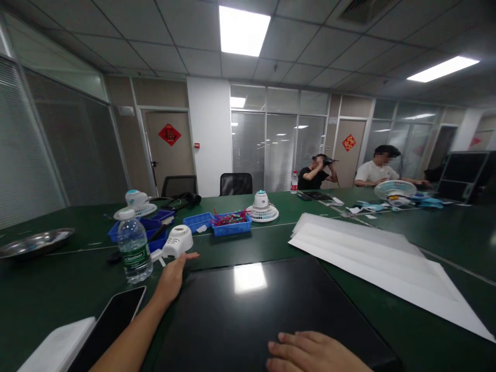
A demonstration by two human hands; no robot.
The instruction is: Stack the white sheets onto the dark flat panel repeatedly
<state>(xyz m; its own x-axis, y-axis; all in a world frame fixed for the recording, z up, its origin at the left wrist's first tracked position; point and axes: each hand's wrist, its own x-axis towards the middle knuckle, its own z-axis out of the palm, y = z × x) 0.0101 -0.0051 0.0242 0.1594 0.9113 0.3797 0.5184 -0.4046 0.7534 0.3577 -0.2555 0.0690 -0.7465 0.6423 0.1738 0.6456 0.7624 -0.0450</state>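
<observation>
A large glossy black flat panel (251,315), like a monitor screen lying face up, is in front of me and reflects a ceiling light. My left hand (174,276) is at its far left corner, fingers stretched out and holding nothing. Just beyond those fingers sits a white vented fan housing (179,240). On the panel's near right part rests my right hand (310,354), flat with fingers extended; its wrist is cut off by the frame. To the left of my left hand stand a clear water bottle (134,250) and, nearer, a dark phone (112,325).
Blue trays (232,230) hold red wiring, with a white fan (262,209) beside them. White sheets (372,258) lie at right, a metal dish (36,243) at far left. A white box (58,343) is near the phone. Two people (315,173) sit across the table.
</observation>
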